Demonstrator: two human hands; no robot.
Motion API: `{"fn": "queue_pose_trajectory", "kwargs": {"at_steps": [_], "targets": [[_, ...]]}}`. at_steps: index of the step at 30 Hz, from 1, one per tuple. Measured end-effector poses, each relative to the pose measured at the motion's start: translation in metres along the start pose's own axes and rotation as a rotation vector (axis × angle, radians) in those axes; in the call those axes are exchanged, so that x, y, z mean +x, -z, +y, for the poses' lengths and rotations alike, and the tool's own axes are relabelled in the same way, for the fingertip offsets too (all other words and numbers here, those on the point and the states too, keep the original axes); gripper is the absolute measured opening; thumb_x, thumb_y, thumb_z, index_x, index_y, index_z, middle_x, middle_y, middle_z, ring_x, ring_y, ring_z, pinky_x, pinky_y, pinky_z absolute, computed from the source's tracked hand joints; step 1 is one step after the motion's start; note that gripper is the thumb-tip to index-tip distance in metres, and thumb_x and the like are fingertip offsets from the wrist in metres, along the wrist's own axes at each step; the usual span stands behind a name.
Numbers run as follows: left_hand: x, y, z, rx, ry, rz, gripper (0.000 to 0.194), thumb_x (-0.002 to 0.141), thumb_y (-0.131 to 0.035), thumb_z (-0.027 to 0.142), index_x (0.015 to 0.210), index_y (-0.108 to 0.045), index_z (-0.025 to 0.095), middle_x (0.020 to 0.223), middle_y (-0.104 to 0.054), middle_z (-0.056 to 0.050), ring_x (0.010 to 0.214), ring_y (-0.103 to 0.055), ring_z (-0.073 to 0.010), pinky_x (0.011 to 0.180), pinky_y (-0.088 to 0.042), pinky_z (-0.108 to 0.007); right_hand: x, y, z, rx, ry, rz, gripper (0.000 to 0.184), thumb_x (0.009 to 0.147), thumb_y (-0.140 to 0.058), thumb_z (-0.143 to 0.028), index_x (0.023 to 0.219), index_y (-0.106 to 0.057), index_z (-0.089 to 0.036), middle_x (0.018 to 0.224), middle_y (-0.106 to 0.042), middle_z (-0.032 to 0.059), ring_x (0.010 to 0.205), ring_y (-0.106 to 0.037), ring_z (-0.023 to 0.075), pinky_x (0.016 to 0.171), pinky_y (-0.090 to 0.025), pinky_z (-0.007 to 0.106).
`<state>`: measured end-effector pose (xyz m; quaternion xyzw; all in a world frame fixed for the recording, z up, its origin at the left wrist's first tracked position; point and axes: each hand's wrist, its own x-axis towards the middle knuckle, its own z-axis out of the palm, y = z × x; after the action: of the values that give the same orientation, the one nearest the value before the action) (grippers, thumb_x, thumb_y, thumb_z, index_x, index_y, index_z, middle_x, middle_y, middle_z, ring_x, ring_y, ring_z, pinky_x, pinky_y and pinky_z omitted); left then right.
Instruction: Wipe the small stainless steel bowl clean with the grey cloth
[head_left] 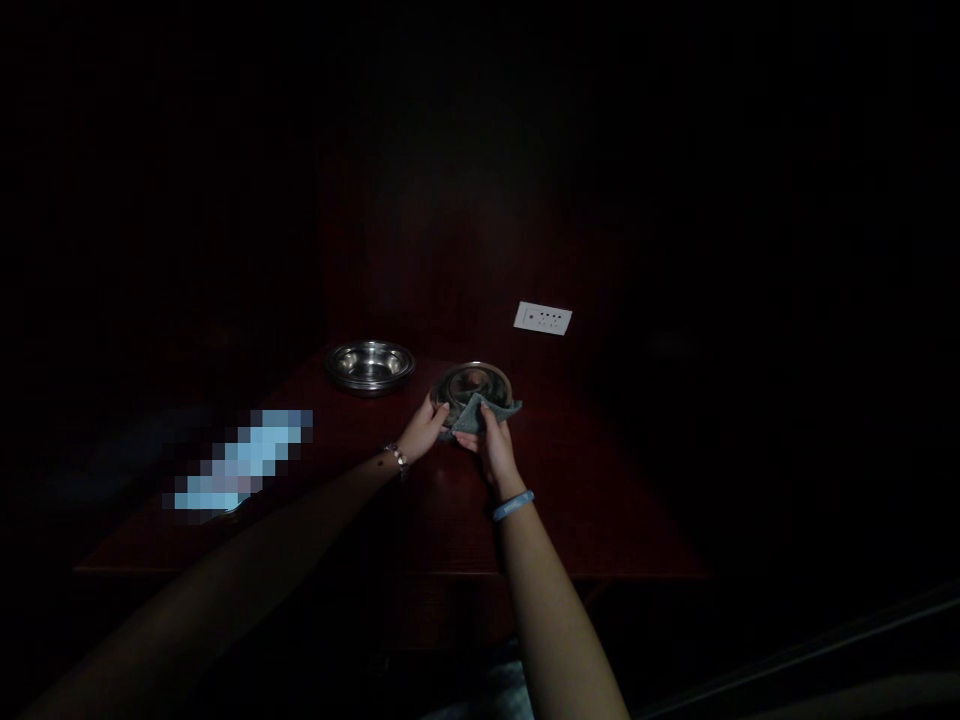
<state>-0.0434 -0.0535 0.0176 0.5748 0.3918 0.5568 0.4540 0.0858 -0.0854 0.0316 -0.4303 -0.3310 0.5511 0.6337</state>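
red table [450, 520], dishes (steel) [370, 367], socket [543, 318], cloth [469, 416]

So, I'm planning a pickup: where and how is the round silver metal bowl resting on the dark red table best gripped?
Probably by the near rim of the bowl, from above on the person's side: it sits upright, mouth up, rim flaring outward, so fingers could hook beneath with the thumb inside.

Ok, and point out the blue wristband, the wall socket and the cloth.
Blue wristband [514, 506]: head view, band's front.
Wall socket [543, 319]: head view, plate's middle.
Cloth [475, 414]: head view, folded part.
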Motion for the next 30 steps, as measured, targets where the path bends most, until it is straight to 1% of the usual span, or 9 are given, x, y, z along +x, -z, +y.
{"fn": "queue_pose_trajectory", "kwargs": {"at_steps": [3,6,10,15,18,21,25,28,30], "targets": [[0.001,-0.001,-0.001,-0.022,0.016,0.0,0.039,0.085,-0.05,0.03,0.121,-0.048,0.015,0.117,-0.06,-0.014,0.097,-0.063,-0.024,0.075,-0.059,-0.042,0.002,0.0,0.001,-0.011,0.038,0.008,0.054,0.081,-0.064,-0.046,0.124,-0.048,-0.019,0.076,-0.072,0.0008,0.05,-0.066,0.0145,0.045,-0.054,0.023],[0.001,-0.001,-0.002,-0.048,0.014,-0.021,0.036,0.085,-0.05,0.03,0.118,-0.049,0.015,0.112,-0.062,-0.012,0.094,-0.064,-0.0222,0.075,-0.059,-0.041,0.006,0.003,0.005,-0.054,0.112,0.023,0.05,0.078,-0.067,-0.048,0.115,-0.052,-0.019,0.072,-0.071,-0.0002,0.046,-0.064,0.0132,0.039,-0.048,0.02],[0.001,-0.002,-0.003,-0.084,-0.015,-0.043,0.037,0.086,-0.049,0.027,0.121,-0.047,0.016,0.112,-0.063,-0.011,0.095,-0.064,-0.0208,0.072,-0.06,-0.037,0.01,0.007,0.01,-0.107,0.209,0.04,0.043,0.075,-0.068,-0.048,0.103,-0.055,-0.018,0.065,-0.069,-0.0018,0.04,-0.06,0.0115,0.034,-0.042,0.018],[0.001,-0.003,-0.004,-0.101,-0.03,-0.046,0.038,0.085,-0.05,0.027,0.122,-0.048,0.017,0.112,-0.065,-0.009,0.095,-0.064,-0.0204,0.071,-0.06,-0.035,0.012,0.008,0.011,-0.132,0.237,0.047,0.044,0.072,-0.072,-0.044,0.102,-0.057,-0.016,0.063,-0.067,-0.0026,0.038,-0.058,0.0109,0.035,-0.042,0.019],[0.001,-0.002,-0.005,-0.096,-0.036,-0.053,0.039,0.085,-0.05,0.028,0.122,-0.048,0.016,0.113,-0.064,-0.01,0.097,-0.064,-0.021,0.075,-0.06,-0.037,0.011,0.008,0.01,-0.149,0.243,0.04,0.045,0.071,-0.073,-0.042,0.104,-0.057,-0.016,0.062,-0.067,-0.0027,0.039,-0.059,0.0118,0.036,-0.044,0.019],[0.002,-0.001,-0.005,-0.068,-0.049,-0.062,0.041,0.084,-0.049,0.03,0.122,-0.048,0.014,0.117,-0.063,-0.013,0.101,-0.063,-0.0232,0.079,-0.058,-0.041,0.011,0.008,0.01,-0.163,0.254,0.027,0.042,0.071,-0.074,-0.04,0.101,-0.058,-0.016,0.06,-0.067,-0.0032,0.038,-0.058,0.0113,0.036,-0.044,0.019],[0.003,0.004,-0.001,0.046,-0.139,-0.049,0.042,0.084,-0.049,0.033,0.122,-0.05,0.013,0.116,-0.064,-0.013,0.103,-0.063,-0.0236,0.088,-0.054,-0.042,0.01,0.008,0.01,-0.172,0.207,0.009,0.034,0.073,-0.073,-0.036,0.096,-0.062,-0.014,0.062,-0.068,-0.0009,0.039,-0.058,0.012,0.039,-0.048,0.021],[0.003,0.007,0.005,0.136,-0.222,-0.046,0.039,0.085,-0.047,0.031,0.119,-0.054,0.014,0.114,-0.065,-0.011,0.104,-0.062,-0.0225,0.093,-0.05,-0.04,0.009,0.008,0.01,-0.108,0.092,-0.033,0.028,0.074,-0.073,-0.034,0.09,-0.065,-0.012,0.068,-0.071,0.0026,0.044,-0.062,0.012,0.045,-0.053,0.022],[0.002,0.006,0.008,0.151,-0.238,-0.055,0.037,0.086,-0.046,0.031,0.117,-0.056,0.014,0.112,-0.066,-0.01,0.103,-0.062,-0.022,0.093,-0.05,-0.038,0.007,0.009,0.009,-0.057,0.005,-0.069,0.027,0.073,-0.075,-0.034,0.087,-0.066,-0.012,0.069,-0.071,0.004,0.048,-0.064,0.0117,0.047,-0.054,0.02]]}}
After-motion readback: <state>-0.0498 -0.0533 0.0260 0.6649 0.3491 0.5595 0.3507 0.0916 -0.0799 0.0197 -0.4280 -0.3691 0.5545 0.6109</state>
